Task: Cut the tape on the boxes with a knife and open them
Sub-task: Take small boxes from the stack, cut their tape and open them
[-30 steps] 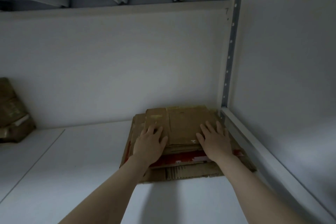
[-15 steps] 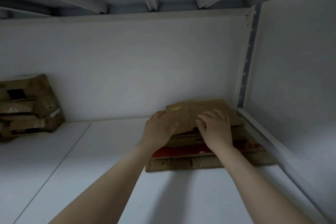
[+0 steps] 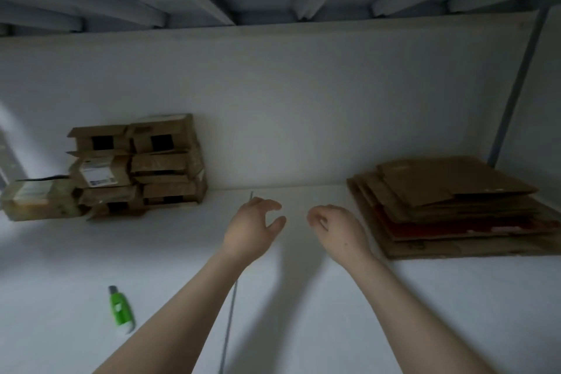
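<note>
Cardboard tells me most of where this job stands. On the right of the white shelf point(image 3: 303, 322) lies a pile of flattened boxes point(image 3: 455, 206), sheets stacked flat in the corner by the metal upright point(image 3: 513, 94). I read those as boxes already cut and opened out, though this view cannot prove it. On the left, against the back wall, stands the stack of taped boxes point(image 3: 142, 167), several high and two wide, with one more tape-wrapped parcel point(image 3: 36, 200) lying just beside its foot. Those look closed to me, so I judge a good share of the cutting is left.

Neither grip holds anything. My left grip point(image 3: 252, 228) hovers over the middle of the shelf, fingers loosely curved and thumb apart. My right grip point(image 3: 340, 231), just beside it, has its fingers loosely curled round nothing. Both are well apart from either pile.

The green knife point(image 3: 120, 310) lies on the shelf near the front, to the left of my left forearm, touched by nothing; I cannot tell whether its blade is out. As I read it, I am between boxes: the knife must be picked up and a taped box brought forward before any tape can be cut.
</note>
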